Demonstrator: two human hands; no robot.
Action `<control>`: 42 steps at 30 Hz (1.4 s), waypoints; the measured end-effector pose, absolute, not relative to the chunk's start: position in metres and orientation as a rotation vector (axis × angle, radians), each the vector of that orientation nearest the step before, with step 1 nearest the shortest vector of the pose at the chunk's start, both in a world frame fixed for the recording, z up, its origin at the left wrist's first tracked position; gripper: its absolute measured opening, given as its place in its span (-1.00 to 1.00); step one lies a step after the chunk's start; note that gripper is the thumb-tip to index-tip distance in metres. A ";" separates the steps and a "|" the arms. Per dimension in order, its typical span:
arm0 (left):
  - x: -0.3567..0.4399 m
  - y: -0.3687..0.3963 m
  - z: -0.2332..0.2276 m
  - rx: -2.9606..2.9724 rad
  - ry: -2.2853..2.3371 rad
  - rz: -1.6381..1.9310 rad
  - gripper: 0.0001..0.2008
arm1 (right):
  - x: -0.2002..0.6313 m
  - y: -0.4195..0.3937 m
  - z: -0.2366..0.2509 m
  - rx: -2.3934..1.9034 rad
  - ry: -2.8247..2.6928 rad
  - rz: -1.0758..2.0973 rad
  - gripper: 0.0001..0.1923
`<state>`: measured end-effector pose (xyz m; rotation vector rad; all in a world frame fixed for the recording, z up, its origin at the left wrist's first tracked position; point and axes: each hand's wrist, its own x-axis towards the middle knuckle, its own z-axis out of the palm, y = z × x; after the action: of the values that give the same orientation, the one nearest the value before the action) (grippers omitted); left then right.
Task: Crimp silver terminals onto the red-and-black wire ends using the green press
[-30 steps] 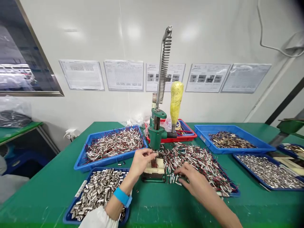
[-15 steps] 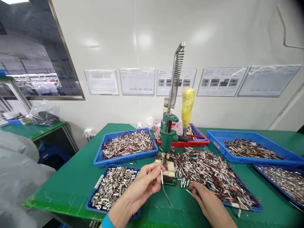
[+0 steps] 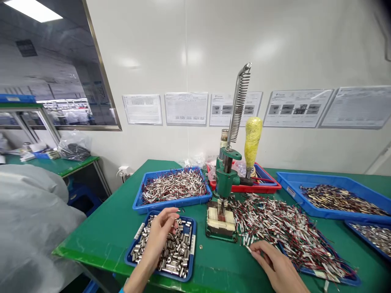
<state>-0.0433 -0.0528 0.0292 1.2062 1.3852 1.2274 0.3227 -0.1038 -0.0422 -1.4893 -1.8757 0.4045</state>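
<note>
Left hand point(image 3: 159, 236) gone from press point(image 3: 225, 191), wired piece dropped, now dipping loosely curled into tray of metal sleeves point(image 3: 166, 248), grip unclear; right hand point(image 3: 275, 264) pinches wired lead point(image 3: 249, 249) at pile's edge; fresh cycle beginning, likely.

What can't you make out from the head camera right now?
- Left hand: fingertips curl into the tray of metal sleeves, so any grip is hidden.
- Right hand: fingertips at the wired-parts pile; a pinch is too small to tell.
- Wall sheets: print too small.
</note>
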 end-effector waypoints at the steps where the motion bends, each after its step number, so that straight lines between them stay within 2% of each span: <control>1: -0.048 -0.051 0.034 1.425 1.425 1.140 -0.72 | 0.319 -0.103 -0.043 -1.510 -1.844 0.393 -0.70; 3: -0.052 -0.045 0.043 1.853 1.481 0.898 -0.77 | 0.312 -0.102 -0.045 -1.537 -1.791 0.395 -0.67; 5: -0.050 -0.040 0.044 2.182 1.600 0.619 -0.73 | 0.303 -0.101 -0.047 -1.535 -1.750 0.447 -0.65; 9: -0.038 -0.032 0.032 2.372 1.819 0.328 -0.71 | 0.286 -0.104 -0.049 -1.504 -1.677 0.582 -0.59; 13: -0.030 -0.027 0.024 2.400 1.804 0.301 -0.65 | 0.277 -0.114 -0.048 -1.499 -1.619 0.587 -0.53; 19: -0.036 -0.020 0.019 2.428 1.632 0.309 -0.80 | 0.277 -0.117 -0.048 -1.562 -1.550 0.539 -0.44; 26: -0.034 -0.020 0.012 2.370 1.588 0.385 -0.77 | 0.277 -0.115 -0.053 -1.547 -1.544 0.518 -0.42; 32: -0.031 -0.023 0.020 2.262 1.400 0.516 -0.80 | 0.279 -0.113 -0.055 -1.536 -1.562 0.486 -0.40; 37: -0.031 -0.022 0.015 2.167 1.384 0.614 -0.82 | 0.277 -0.112 -0.058 -1.475 -1.644 0.449 -0.47; 42: -0.028 -0.020 0.014 2.068 1.387 0.683 -0.84 | 0.277 -0.109 -0.052 -1.529 -1.561 0.392 -0.44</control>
<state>-0.0282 -0.0201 0.0139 2.0679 1.3870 0.6829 0.2766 -0.1090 -0.0522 -1.5293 -1.5605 0.3921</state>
